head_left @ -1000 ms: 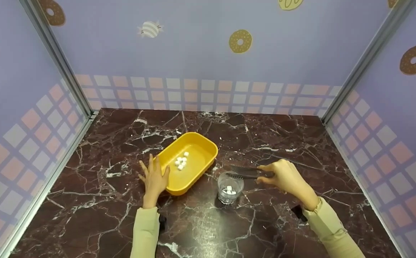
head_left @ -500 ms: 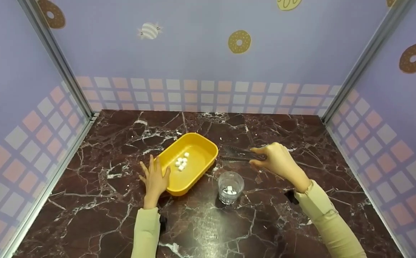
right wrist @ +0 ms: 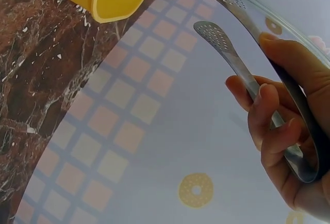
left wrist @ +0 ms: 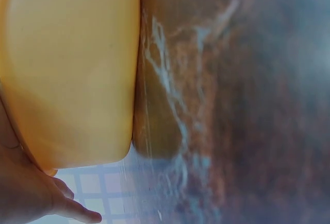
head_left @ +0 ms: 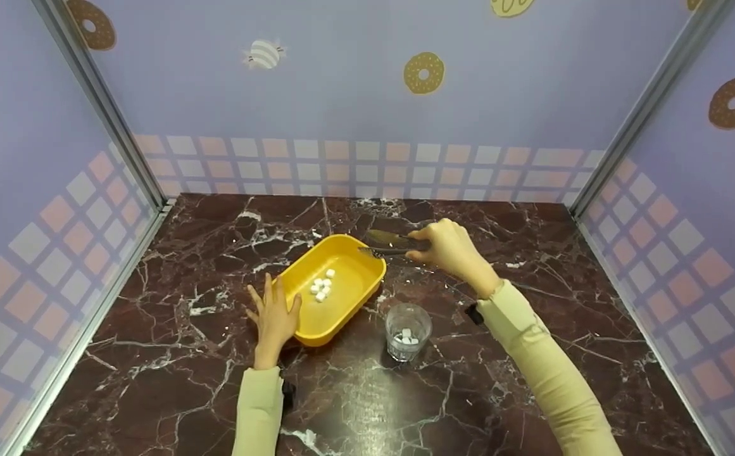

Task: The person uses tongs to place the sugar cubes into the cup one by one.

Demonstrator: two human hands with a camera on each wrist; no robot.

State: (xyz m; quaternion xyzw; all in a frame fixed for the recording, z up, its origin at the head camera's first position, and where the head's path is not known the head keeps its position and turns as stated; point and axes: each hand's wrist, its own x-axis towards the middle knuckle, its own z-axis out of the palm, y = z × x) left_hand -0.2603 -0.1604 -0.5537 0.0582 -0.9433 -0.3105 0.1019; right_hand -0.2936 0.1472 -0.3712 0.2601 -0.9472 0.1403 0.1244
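Note:
A yellow rectangular tub (head_left: 318, 340) lies on the table with several small white cubes (head_left: 321, 289) on its floor. My left hand (head_left: 273, 322) rests against the tub's near left side, fingers straight and spread, thumb at the rim. My right hand (head_left: 452, 250) grips metal tongs (head_left: 392, 251), thumb on one arm and fingers curled round the other. Their perforated tips (right wrist: 212, 34) stand apart with nothing between them, over the tub's far right corner in the head view. Right of the tub, a clear glass (head_left: 408, 316) holds a few white cubes (head_left: 406, 335).
The table (head_left: 183, 380) is dark red marble with white veins. Purple patterned walls (head_left: 367, 95) close it in at the back and both sides, with metal posts (head_left: 642, 107) at the corners.
My right hand has moved the tongs from over the glass, away and to the left, up to the tub's far right corner. My left hand and the tub have stayed put.

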